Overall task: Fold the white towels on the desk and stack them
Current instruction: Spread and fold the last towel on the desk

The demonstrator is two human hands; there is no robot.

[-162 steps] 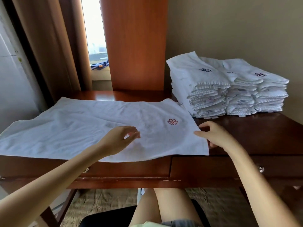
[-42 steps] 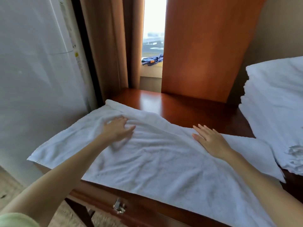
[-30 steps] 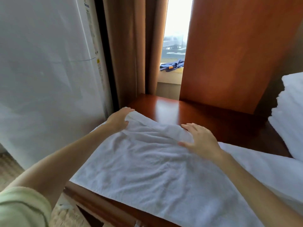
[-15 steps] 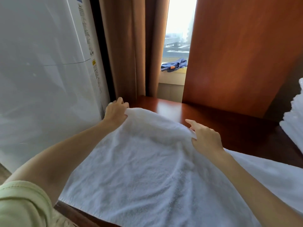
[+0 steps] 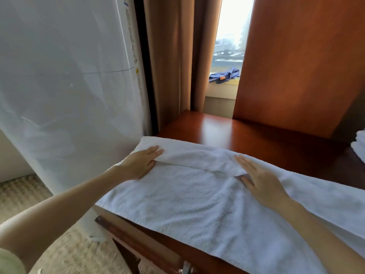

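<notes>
A white towel (image 5: 197,204) lies lengthwise across the wooden desk (image 5: 256,133). Its left end is turned over onto itself, making a narrow flap (image 5: 197,157) with a straight hem. My left hand (image 5: 141,165) rests at the flap's left corner, fingers on top of the hem and thumb tucked under it. My right hand (image 5: 258,178) holds the hem further right the same way, fingers flat on top, thumb beneath. The edge of the stack of folded white towels (image 5: 360,149) shows at the far right.
A tall white appliance (image 5: 69,86) stands close against the desk's left end. Brown curtains (image 5: 173,56) and a window sill with a blue cloth (image 5: 225,75) are behind. An upright wooden panel (image 5: 296,66) backs the desk. A drawer handle (image 5: 185,267) sits below the front edge.
Both hands have carried the towel's left end over and laid it down on the towel, making the flap. The view has dropped slightly towards the desk.
</notes>
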